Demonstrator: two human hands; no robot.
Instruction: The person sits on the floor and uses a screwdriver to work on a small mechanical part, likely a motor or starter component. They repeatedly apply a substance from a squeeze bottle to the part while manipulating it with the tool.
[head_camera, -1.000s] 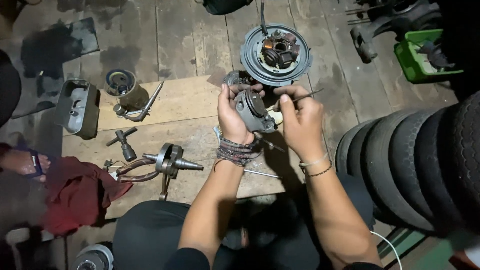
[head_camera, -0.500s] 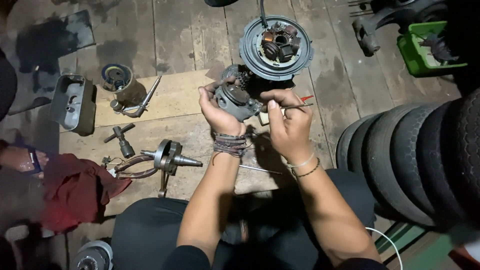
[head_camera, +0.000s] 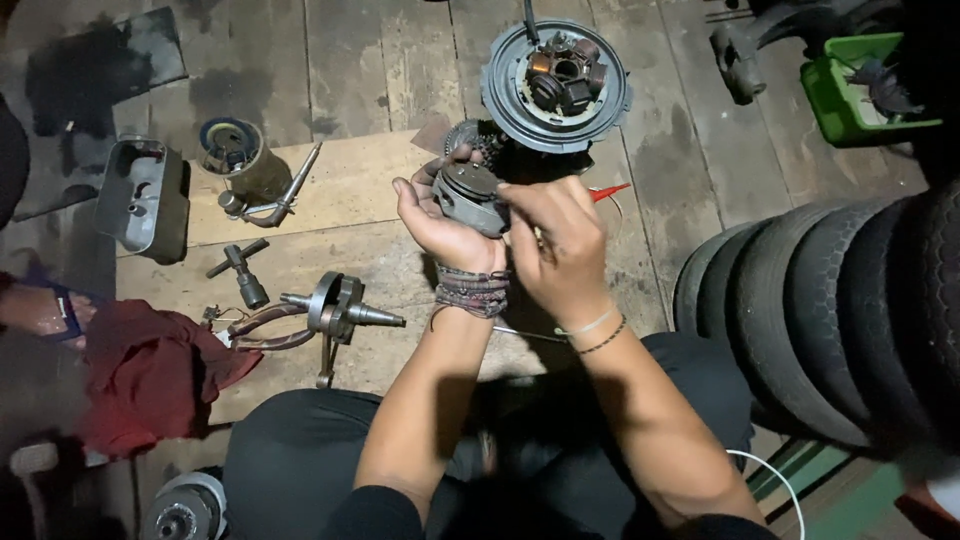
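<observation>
My left hand (head_camera: 438, 225) cups a small round grey metal engine part (head_camera: 468, 195) from below and the left. My right hand (head_camera: 553, 242) presses its fingers onto the top of the same part; a thin red-tipped tool (head_camera: 607, 191) sticks out to the right behind it, and I cannot tell whether the fingers hold it. Both hands hover above the wooden floor, just below a round stator plate with copper coils (head_camera: 556, 73). A toothed gear (head_camera: 470, 135) shows behind the part.
On the boards to the left lie a crankshaft (head_camera: 335, 306), pliers (head_camera: 262, 330), a T-shaped socket tool (head_camera: 243, 270), a cylinder (head_camera: 232, 150) and a grey metal cover (head_camera: 143, 196). A red cloth (head_camera: 150, 370) lies at lower left. Stacked tyres (head_camera: 830, 310) stand right; a green tray (head_camera: 855, 85) sits far right.
Both hands lifted the grey part a little up and toward the stator plate. My right hand shifted over the top of the part, covering more of it.
</observation>
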